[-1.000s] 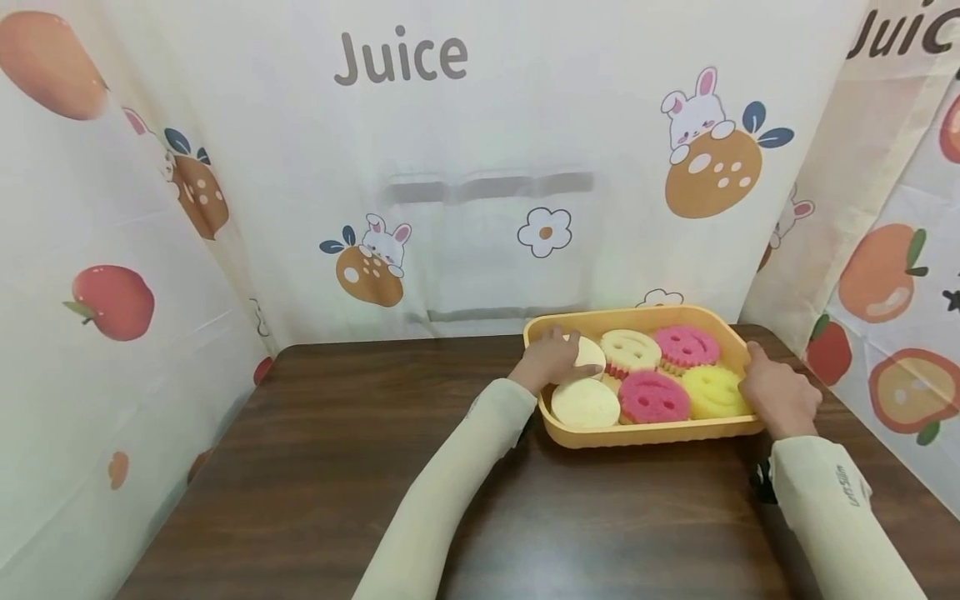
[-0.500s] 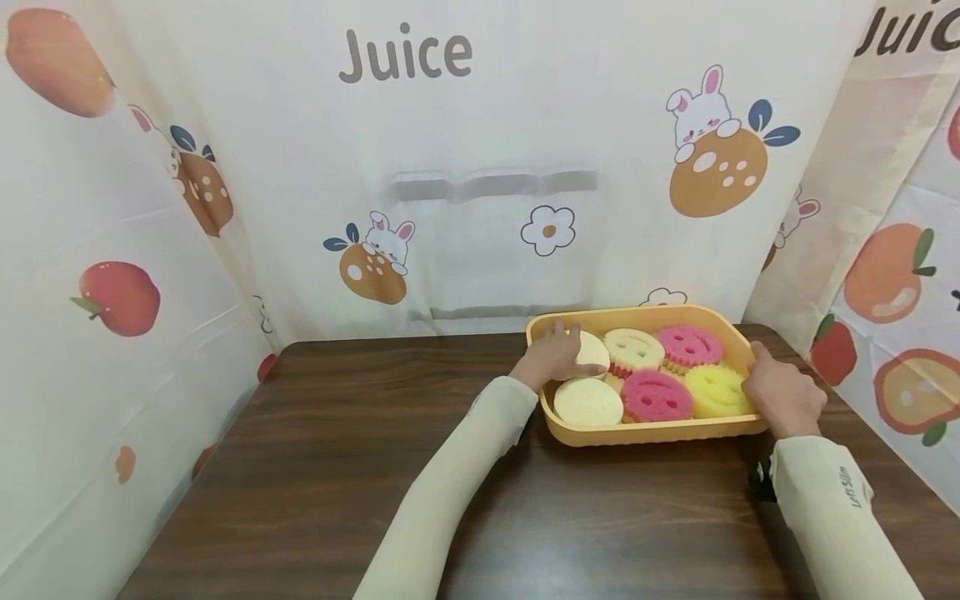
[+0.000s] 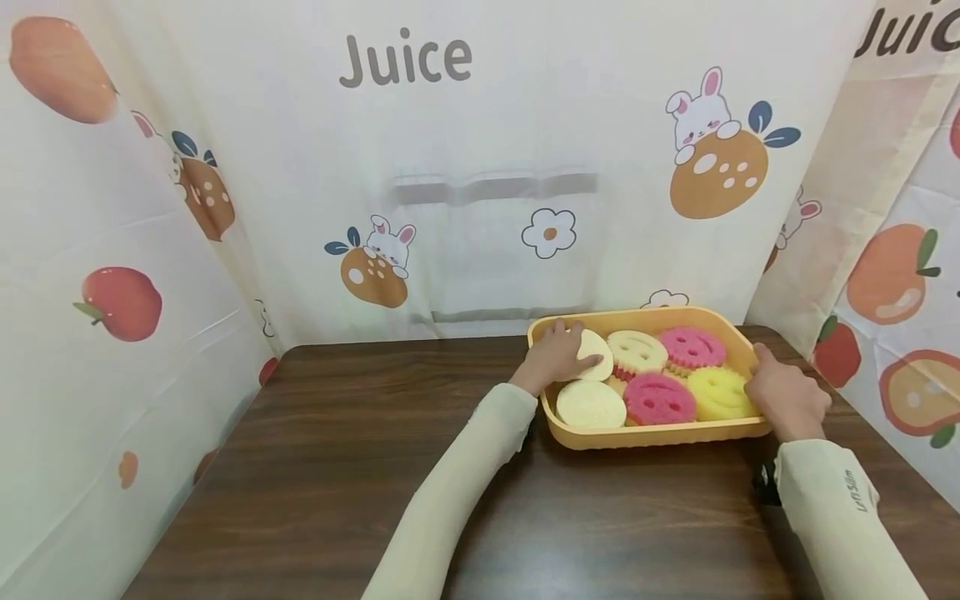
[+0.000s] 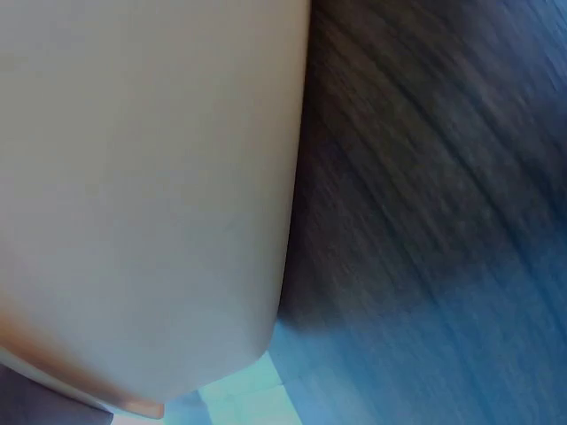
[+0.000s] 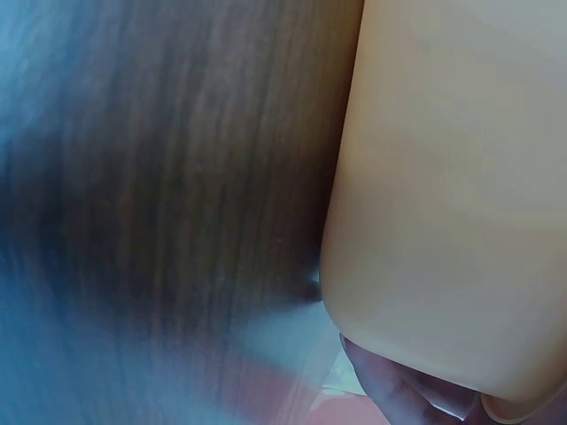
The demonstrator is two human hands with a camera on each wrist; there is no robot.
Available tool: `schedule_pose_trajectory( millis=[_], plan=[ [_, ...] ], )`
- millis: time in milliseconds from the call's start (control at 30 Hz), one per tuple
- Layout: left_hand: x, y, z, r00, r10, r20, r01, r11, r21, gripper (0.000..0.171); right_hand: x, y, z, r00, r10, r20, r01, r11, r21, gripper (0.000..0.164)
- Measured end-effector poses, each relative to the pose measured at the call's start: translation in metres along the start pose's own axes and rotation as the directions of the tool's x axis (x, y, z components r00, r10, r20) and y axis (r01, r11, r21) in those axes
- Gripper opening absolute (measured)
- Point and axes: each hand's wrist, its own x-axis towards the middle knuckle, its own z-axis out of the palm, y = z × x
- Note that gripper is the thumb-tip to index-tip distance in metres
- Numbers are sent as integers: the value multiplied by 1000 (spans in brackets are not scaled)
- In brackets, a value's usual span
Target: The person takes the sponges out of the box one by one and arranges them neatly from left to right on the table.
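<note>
A yellow-orange plastic tray [image 3: 652, 437] stands at the table's right rear, holding several round scalloped sponges. My left hand [image 3: 553, 358] reaches over its left end and grips a plain pale-yellow sponge [image 3: 596, 357], fingers at the far side and thumb at the near side. In front lies another pale sponge [image 3: 591, 405]. To the right are a cream smiley sponge [image 3: 636, 350], two pink smiley sponges [image 3: 692, 346] and a bright yellow one [image 3: 722, 393]. My right hand [image 3: 787, 394] grips the tray's right rim. Each wrist view mostly shows tray wall [image 4: 142, 177] and tabletop.
The dark wood table [image 3: 360, 467] extends left and forward of the tray. A fabric curtain [image 3: 480, 125] printed with rabbits, fruit and "Juice" hangs behind and along both sides. The tray stands close to its back panel.
Both hands and the tray keep their places. Only the head view shifts slightly.
</note>
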Motion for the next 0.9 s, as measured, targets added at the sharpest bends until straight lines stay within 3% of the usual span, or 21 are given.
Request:
schedule_pose_trajectory(
  millis=[233,533,900],
  plan=[
    [-4,-2,-4,998,21,-53,-26,995,-95,60,-1,0,0,1000,11,11,-11,1000,1,61],
    [-4,-8,-3,993,40,-110,-60,981,-186,56,-3,-1,1,1000,11,8,-11,1000,0,60],
    [-2,-10,-5,981,52,-187,-114,935,-336,44,-5,-1,-2,1000,-10,-19,10,1000,11,60]
  ],
)
